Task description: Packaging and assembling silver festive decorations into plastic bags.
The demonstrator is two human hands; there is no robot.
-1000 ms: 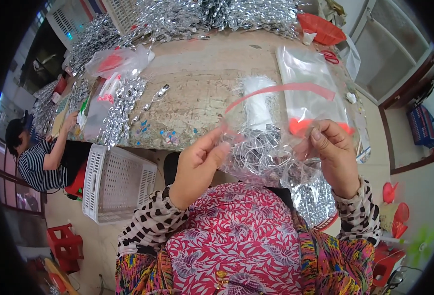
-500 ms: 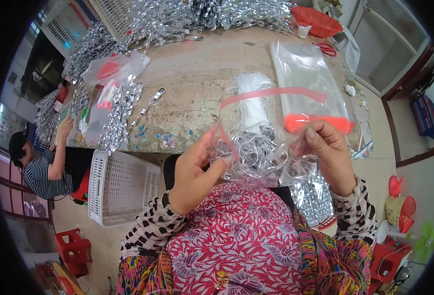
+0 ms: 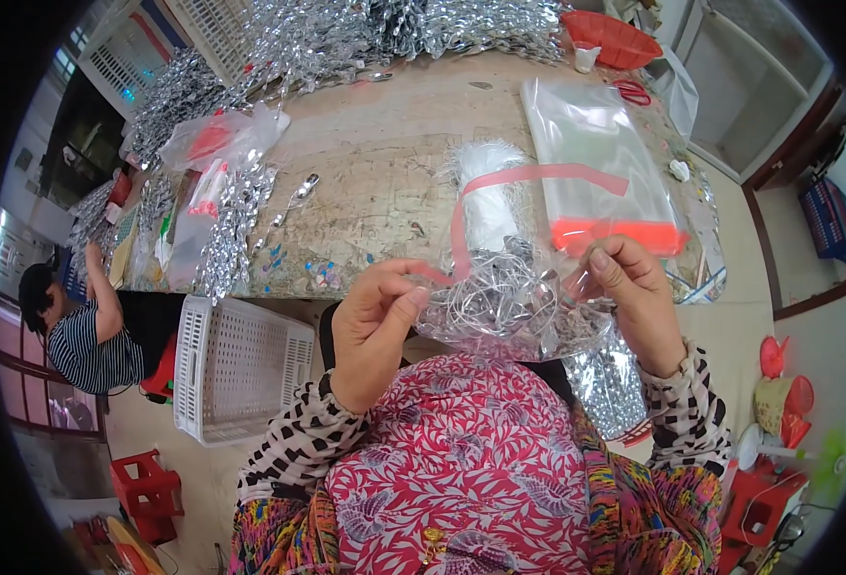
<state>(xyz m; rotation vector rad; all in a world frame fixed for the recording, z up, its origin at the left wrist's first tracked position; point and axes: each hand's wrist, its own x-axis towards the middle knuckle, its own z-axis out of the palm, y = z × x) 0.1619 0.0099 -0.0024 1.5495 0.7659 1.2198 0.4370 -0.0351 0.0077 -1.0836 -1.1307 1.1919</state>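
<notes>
- A worn, brownish worktable (image 3: 375,125), stained and scuffed, stretched across the room.
- Pale tiles covered the floor (image 3: 203,494).
- A red stool (image 3: 145,484) stood at lower left.
- A pale framed panel (image 3: 758,91) rose at upper right.
- Dark-framed panes (image 3: 25,381) lined the left, beneath a bright glow.

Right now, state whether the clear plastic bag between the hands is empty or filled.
At least partly filled: tangled silver strands show through the clear plastic bag, bunched between the left hand and right hand.
</notes>
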